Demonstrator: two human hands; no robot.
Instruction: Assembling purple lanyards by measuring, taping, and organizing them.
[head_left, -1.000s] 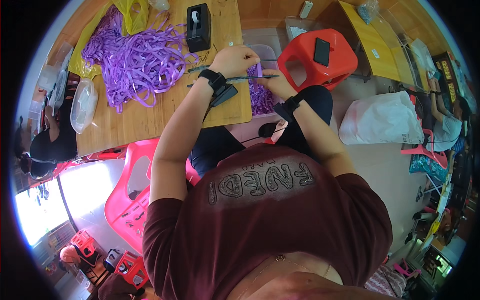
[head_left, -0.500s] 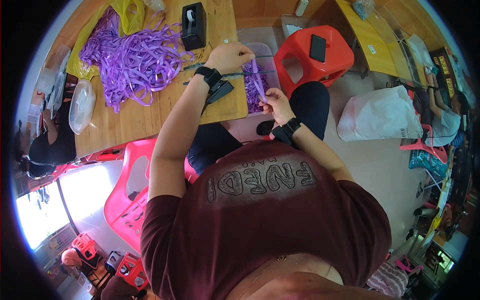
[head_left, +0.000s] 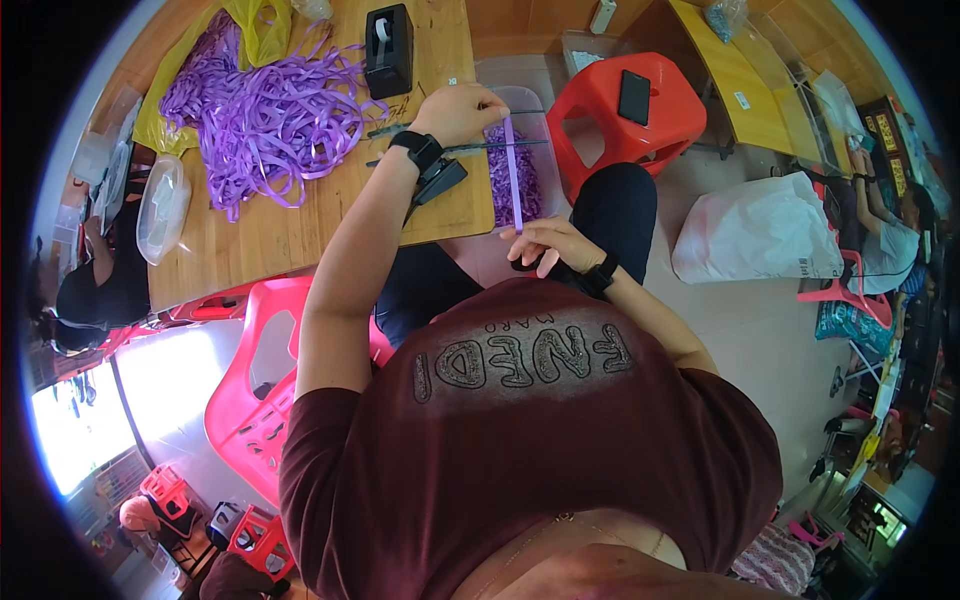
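Beside the near right corner of the wooden table [head_left: 300, 230], we see a purple ribbon strip [head_left: 513, 170] stretched taut between the two hands. The left hand [head_left: 462, 110] pinches its far end with closed fingers, right at the table's edge, where a thin dark rod [head_left: 480, 147] also lies across. The right hand [head_left: 548, 245] grips the strip's near end, fingers curled shut around it, just off the table and close to the body. Under the strip, just beyond the table's right edge, a clear plastic bin [head_left: 530, 100] holds cut purple pieces [head_left: 500, 185]. On the table itself, well to the left of the hands, lies a loose heap of purple ribbon [head_left: 265, 115] spilling from a yellow bag [head_left: 150, 125]. A black tape dispenser [head_left: 388, 45] stands at the table's far side. To the right of the table, past the bin, we see a red stool [head_left: 600, 110] carrying a dark phone [head_left: 634, 96]. A pink chair [head_left: 250, 400] stands near the table's front edge.
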